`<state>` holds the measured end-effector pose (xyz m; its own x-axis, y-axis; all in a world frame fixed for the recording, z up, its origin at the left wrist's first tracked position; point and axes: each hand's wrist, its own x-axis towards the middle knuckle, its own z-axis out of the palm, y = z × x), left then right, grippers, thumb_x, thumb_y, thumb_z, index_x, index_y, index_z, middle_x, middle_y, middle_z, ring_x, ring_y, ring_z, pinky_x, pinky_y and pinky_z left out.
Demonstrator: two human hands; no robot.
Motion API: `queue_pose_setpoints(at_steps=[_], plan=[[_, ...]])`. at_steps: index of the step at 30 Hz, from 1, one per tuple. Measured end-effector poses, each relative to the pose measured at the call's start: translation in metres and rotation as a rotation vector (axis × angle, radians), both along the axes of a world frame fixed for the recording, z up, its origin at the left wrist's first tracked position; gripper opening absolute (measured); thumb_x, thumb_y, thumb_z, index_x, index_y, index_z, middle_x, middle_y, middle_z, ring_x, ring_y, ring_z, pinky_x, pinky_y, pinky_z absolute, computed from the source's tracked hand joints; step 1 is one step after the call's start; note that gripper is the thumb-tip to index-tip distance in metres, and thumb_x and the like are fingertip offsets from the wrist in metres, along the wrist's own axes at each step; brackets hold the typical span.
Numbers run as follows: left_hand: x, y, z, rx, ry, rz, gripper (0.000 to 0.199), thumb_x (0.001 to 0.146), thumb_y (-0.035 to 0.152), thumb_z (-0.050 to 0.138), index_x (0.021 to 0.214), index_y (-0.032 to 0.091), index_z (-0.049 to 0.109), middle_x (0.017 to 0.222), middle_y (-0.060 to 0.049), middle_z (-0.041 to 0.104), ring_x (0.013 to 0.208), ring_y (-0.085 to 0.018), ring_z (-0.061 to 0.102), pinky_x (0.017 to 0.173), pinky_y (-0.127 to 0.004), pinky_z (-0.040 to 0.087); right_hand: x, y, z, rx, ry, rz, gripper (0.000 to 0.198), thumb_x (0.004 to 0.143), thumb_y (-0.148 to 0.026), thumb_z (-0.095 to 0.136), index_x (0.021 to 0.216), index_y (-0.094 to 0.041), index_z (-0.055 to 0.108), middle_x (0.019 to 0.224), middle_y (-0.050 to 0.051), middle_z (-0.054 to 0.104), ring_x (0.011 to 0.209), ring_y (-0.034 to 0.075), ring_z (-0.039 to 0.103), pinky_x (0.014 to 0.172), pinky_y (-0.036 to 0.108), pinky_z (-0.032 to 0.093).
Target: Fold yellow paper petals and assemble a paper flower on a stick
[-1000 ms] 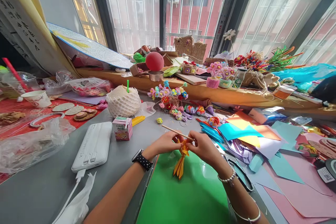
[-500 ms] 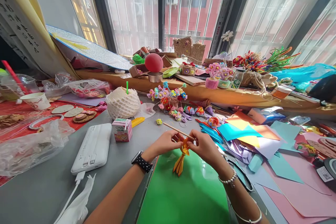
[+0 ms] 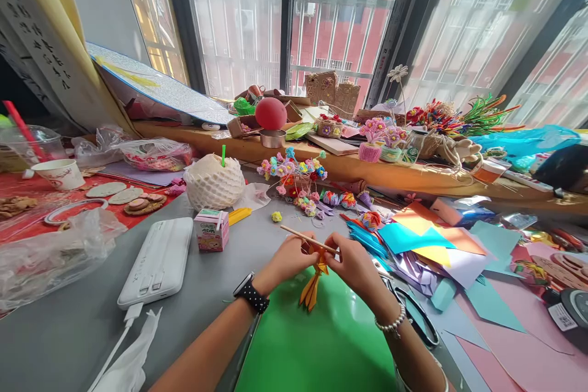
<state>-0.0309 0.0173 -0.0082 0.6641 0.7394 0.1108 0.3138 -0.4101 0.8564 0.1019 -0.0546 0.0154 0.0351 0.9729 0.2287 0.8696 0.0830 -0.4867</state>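
Note:
Over a glossy green board (image 3: 316, 349), an orange folded-paper piece (image 3: 310, 291) hangs from my fingers, its pointed petal-like ends downward. My left hand (image 3: 287, 255) pinches its upper part from the left; a watch with a dotted black band is on that wrist. My right hand (image 3: 353, 260), wearing a beaded bracelet, has a thin wooden stick (image 3: 296, 231) in its fingers. The stick slants over the top of the paper and extends left past my left fingers. The fingertips hide much of the paper's upper end.
To the left are a white power bank (image 3: 158, 260), a pink drink carton (image 3: 211, 231) and a netted coconut (image 3: 215, 180). Scissors (image 3: 416, 315) and coloured paper sheets (image 3: 496, 300) lie right. Beyond my hands stand small flower crafts (image 3: 294, 171), below the cluttered windowsill (image 3: 211, 146).
The stick has slid slightly left and up between the hands. My hands stay around the orange paper, and the camera view has shifted a little.

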Motion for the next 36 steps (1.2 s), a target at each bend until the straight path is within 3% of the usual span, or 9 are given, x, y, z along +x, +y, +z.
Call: queue_pose_setpoints(at_steps=[9, 20, 25, 30, 36], plan=[[-0.003, 0.005, 0.0, -0.078, -0.026, -0.005, 0.01, 0.064, 0.023, 0.05, 0.064, 0.013, 0.052, 0.06, 0.001, 0.052, 0.059, -0.011, 0.05, 0.051, -0.019, 0.037, -0.001, 0.002, -0.002, 0.022, -0.013, -0.011, 0.006, 0.07, -0.016, 0.046, 0.069, -0.018, 0.051, 0.062, 0.0, 0.059, 0.051, 0.011, 0.047, 0.048, 0.02, 0.027], [-0.001, -0.002, 0.006, -0.126, -0.132, 0.037, 0.013, 0.066, 0.026, 0.055, 0.071, 0.014, 0.054, 0.072, -0.002, 0.059, 0.07, -0.015, 0.056, 0.062, -0.023, 0.043, -0.001, 0.002, -0.002, 0.069, 0.087, 0.012, 0.011, 0.069, -0.012, 0.046, 0.076, -0.018, 0.052, 0.07, 0.001, 0.061, 0.059, 0.013, 0.051, 0.053, 0.022, 0.035], [0.002, 0.001, 0.001, -0.309, -0.329, 0.074, 0.037, 0.066, 0.03, 0.058, 0.098, 0.015, 0.045, 0.096, -0.006, 0.054, 0.078, -0.014, 0.056, 0.07, -0.026, 0.044, 0.002, 0.003, -0.005, 0.147, 0.154, -0.037, 0.009, 0.071, -0.014, 0.045, 0.073, -0.018, 0.053, 0.069, 0.001, 0.06, 0.057, 0.012, 0.049, 0.052, 0.022, 0.035], [0.003, -0.003, 0.003, -0.547, -0.222, -0.158, 0.035, 0.071, 0.041, 0.051, 0.089, 0.01, 0.049, 0.084, -0.007, 0.058, 0.072, -0.013, 0.057, 0.068, -0.026, 0.042, 0.007, 0.004, -0.009, 0.251, 0.276, -0.134, 0.007, 0.073, -0.018, 0.044, 0.074, -0.017, 0.051, 0.071, 0.001, 0.059, 0.058, 0.012, 0.051, 0.052, 0.021, 0.037], [0.004, -0.007, 0.004, -0.393, -0.175, -0.145, 0.037, 0.071, 0.043, 0.05, 0.088, 0.01, 0.053, 0.073, -0.004, 0.057, 0.057, -0.01, 0.053, 0.058, -0.023, 0.042, 0.017, 0.006, -0.003, 0.19, 0.301, -0.038, 0.016, 0.073, -0.022, 0.045, 0.082, -0.017, 0.057, 0.074, 0.002, 0.061, 0.055, 0.011, 0.05, 0.046, 0.021, 0.036]])
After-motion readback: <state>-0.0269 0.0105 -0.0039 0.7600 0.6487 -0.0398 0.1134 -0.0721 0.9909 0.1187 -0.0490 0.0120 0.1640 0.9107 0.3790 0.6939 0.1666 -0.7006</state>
